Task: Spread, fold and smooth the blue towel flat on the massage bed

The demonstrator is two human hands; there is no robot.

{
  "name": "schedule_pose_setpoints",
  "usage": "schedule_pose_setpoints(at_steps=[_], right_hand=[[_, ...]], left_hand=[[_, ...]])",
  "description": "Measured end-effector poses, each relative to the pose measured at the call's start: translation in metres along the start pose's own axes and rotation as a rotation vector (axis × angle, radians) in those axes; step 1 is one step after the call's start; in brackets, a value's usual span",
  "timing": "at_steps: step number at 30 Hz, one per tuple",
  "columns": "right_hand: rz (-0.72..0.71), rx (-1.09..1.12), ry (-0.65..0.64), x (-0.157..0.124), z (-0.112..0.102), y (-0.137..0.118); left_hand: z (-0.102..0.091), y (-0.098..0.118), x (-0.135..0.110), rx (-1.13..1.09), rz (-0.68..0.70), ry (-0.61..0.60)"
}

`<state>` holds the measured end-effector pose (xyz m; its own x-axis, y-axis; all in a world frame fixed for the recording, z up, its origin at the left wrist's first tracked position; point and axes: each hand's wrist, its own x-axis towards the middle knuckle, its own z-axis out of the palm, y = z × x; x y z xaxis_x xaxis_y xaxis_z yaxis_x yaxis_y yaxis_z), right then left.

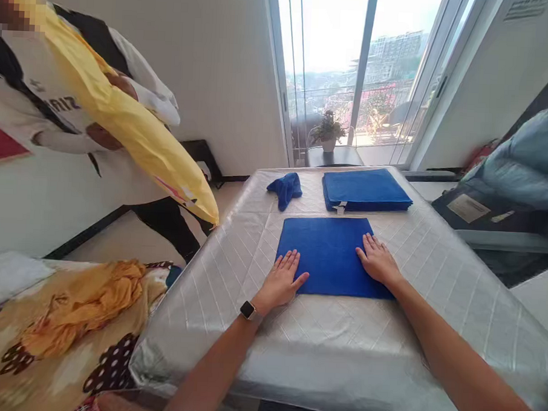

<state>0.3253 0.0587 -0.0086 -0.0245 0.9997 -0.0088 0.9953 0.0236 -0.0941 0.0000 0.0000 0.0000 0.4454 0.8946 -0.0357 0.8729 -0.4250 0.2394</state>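
Note:
A folded blue towel [328,256] lies flat in front of me on the silver-covered table. My left hand [282,280] rests open on its left edge, thumb pointing inward and a watch on the wrist. On the right edge, my right hand [377,258] is also open, palm down with fingers apart. Just beyond, a stack of folded blue towels [365,188] sits with a small white tag at its front. To the left of the stack is a crumpled blue cloth [285,189].
The silver cover [350,336] spans the table. At left, a person [46,117] holds a long yellow cloth [136,127]. Below lies a bed with an orange cloth [88,306]. A potted plant [329,132] stands on a chair by the window. Grey-blue bedding [530,156] is piled at right.

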Motion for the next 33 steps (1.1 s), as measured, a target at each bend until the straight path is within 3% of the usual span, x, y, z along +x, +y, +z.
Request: schedule_pose_setpoints(at_steps=[6,9,12,18,21,23,27,33], right_hand=[[0.000,0.013,0.009,-0.002,0.002,-0.002],[0.007,0.027,0.010,-0.002,0.000,-0.004],[0.011,0.048,-0.004,-0.002,-0.002,-0.006],[0.004,0.026,0.003,-0.005,-0.004,-0.006],[-0.021,0.002,0.011,-0.006,-0.001,-0.003],[-0.026,0.001,0.023,-0.006,0.001,-0.002],[-0.013,0.011,0.031,-0.004,0.002,-0.003],[0.005,0.028,0.031,-0.003,0.001,-0.003]], left_hand=[[0.006,-0.046,0.000,-0.042,-0.247,0.117],[0.003,-0.047,0.004,-0.031,-0.251,0.189],[-0.002,-0.015,0.017,0.034,-0.050,0.142],[-0.004,0.097,0.091,0.093,0.340,0.091],[0.006,0.130,0.132,0.052,0.351,0.067],[0.015,0.136,0.147,0.034,0.287,0.067],[0.026,0.111,0.145,0.059,0.204,0.085],[0.005,0.026,0.116,0.099,-0.014,0.056]])
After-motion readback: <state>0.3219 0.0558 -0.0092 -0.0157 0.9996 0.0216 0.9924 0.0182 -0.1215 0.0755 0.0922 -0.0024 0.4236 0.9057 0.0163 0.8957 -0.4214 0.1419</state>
